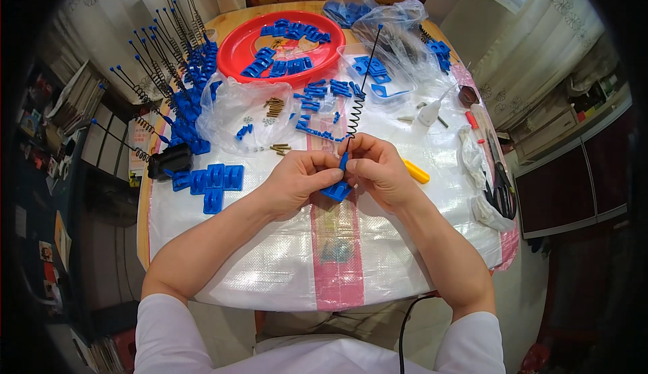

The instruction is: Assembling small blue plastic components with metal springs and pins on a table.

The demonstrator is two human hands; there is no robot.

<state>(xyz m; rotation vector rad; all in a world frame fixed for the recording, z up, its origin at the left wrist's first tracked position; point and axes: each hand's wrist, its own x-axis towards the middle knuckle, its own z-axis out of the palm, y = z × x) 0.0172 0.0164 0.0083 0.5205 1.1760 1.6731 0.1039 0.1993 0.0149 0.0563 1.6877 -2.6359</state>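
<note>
Both hands meet over the worktop (256,266), just in front of the red tray (233,53). The left hand (297,182) is closed around a small blue plastic block (336,190); the right hand (378,168) pinches a thin black rod with a coiled spring (358,104) rising from that block toward the tray. A yellow tool (416,171) lies just beside the right hand.

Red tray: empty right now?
No. The red tray at the far end of the table holds a scatter of small blue plastic parts.
</note>
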